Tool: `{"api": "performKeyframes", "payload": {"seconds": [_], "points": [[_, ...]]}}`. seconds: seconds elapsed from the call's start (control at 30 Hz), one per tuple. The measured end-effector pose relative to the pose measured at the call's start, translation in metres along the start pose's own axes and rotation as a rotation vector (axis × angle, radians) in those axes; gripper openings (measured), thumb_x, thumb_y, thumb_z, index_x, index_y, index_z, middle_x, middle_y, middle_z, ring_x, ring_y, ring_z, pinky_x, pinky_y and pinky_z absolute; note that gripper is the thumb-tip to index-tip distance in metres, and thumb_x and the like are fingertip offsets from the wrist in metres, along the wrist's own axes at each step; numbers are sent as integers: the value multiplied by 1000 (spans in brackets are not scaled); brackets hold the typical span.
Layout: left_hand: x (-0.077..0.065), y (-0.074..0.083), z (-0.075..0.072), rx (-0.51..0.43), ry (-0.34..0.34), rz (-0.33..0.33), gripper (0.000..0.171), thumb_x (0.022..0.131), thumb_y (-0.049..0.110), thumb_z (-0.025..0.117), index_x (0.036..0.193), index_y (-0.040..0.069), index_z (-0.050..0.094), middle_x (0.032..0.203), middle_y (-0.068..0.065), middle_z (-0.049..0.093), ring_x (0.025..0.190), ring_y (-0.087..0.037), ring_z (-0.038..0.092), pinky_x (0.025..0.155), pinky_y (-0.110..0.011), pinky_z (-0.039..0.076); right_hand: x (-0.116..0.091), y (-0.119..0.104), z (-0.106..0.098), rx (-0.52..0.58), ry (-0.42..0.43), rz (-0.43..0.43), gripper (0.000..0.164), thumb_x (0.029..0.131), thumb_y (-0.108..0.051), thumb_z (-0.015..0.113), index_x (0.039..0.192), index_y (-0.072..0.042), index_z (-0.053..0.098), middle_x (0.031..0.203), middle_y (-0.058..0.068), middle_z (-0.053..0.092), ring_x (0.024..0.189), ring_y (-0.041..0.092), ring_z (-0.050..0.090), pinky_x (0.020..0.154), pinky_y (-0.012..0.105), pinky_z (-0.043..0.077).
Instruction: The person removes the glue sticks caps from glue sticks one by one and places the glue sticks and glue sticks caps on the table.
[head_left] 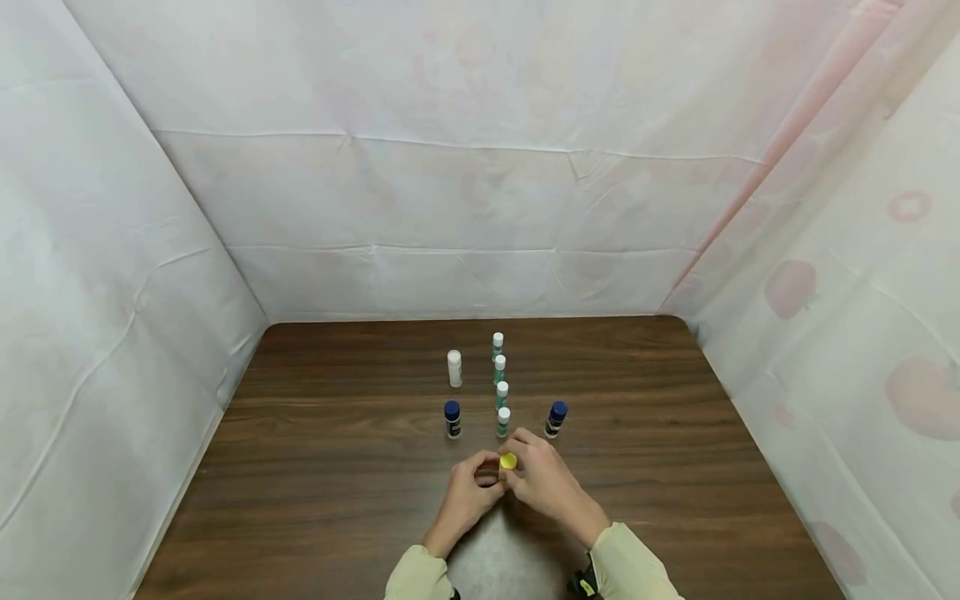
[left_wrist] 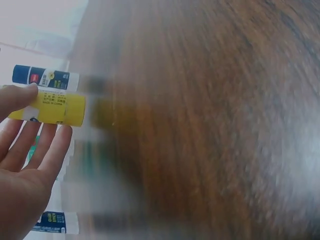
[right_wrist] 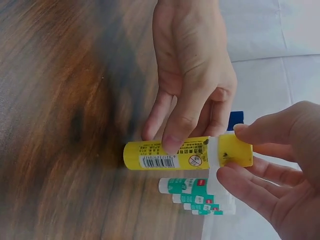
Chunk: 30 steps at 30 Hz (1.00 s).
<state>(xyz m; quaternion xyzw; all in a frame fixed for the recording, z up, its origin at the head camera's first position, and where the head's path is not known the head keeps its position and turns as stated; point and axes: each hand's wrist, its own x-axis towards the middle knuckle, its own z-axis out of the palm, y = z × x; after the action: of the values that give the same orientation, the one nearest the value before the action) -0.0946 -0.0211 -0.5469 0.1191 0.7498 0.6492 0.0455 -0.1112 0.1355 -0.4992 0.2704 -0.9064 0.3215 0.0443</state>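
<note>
A yellow glue stick (head_left: 508,461) stands upright near the front middle of the table, held by both hands. My left hand (head_left: 467,500) pinches its barrel, thumb (right_wrist: 175,135) on one side and fingers behind. With thumb and fingers my right hand (head_left: 547,479) holds the yellow cap (right_wrist: 236,150) at its top. A white band shows between cap and barrel in the right wrist view. Just beyond the hands, a green glue stick (head_left: 503,423) with a white cap heads a row of similar ones. Navy glue sticks stand to the left (head_left: 452,419) and right (head_left: 555,419).
Behind the front green stick, more green sticks (head_left: 502,396) run straight back. A white stick (head_left: 454,368) stands at the back left. The dark wooden table (head_left: 337,467) meets pale cloth walls (head_left: 465,283) at its back and sides.
</note>
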Motion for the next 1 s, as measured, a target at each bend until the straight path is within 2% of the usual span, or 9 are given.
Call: {"api": "performKeyframes", "payload": {"seconds": [0.07,0.13,0.3,0.37,0.47,0.67,0.87,1.0], "points": [[-1,5,-3,11,-1,6,26,81,-4,69,106,0,63,105,-17,63,96,-35,63,79,-39,54,0,-2,-2,3,10,-6,17,77,-5,74,93,-6,70,92,-2,58,72,9,55,62,22,48],[-1,6,-5,28,7,43,27,80,-5,69,105,0,64,104,-17,63,95,-34,63,78,-40,55,1,-4,-5,4,16,-11,16,77,-6,74,93,-6,70,92,-1,58,72,9,55,62,22,48],[1,-10,-8,97,45,140,27,79,-3,72,104,5,65,103,-11,65,95,-29,63,75,-42,55,1,-10,-11,11,20,-26,16,78,-6,75,94,-7,70,93,-2,58,75,9,56,62,21,49],[2,-17,-9,107,47,149,29,79,-1,73,105,9,65,104,-7,65,96,-26,63,75,-41,55,1,-12,-13,19,22,-31,17,79,-6,74,95,-7,70,93,-1,58,74,11,57,61,21,49],[2,-18,-13,122,45,158,30,79,2,74,105,15,66,103,-1,65,96,-19,62,76,-39,55,1,-17,-19,24,28,-42,18,79,-4,74,96,-7,69,94,0,58,74,13,58,61,21,49],[0,-9,-21,167,63,182,33,76,2,76,102,20,66,98,7,63,91,-14,62,74,-36,56,-1,-26,-27,36,41,-62,21,77,-1,74,96,-6,69,94,0,58,78,13,59,62,27,54],[-3,7,-28,228,74,230,34,72,3,79,98,21,67,93,11,63,89,-12,61,72,-36,55,-4,-32,-34,52,53,-81,21,77,-2,76,95,-8,68,95,1,58,76,14,58,55,23,51],[-4,17,-33,270,53,245,32,72,6,79,97,22,67,93,13,62,88,-10,59,71,-34,54,-7,-36,-40,69,73,-105,21,76,-1,77,95,-8,68,94,0,58,75,13,58,55,22,52]]}}
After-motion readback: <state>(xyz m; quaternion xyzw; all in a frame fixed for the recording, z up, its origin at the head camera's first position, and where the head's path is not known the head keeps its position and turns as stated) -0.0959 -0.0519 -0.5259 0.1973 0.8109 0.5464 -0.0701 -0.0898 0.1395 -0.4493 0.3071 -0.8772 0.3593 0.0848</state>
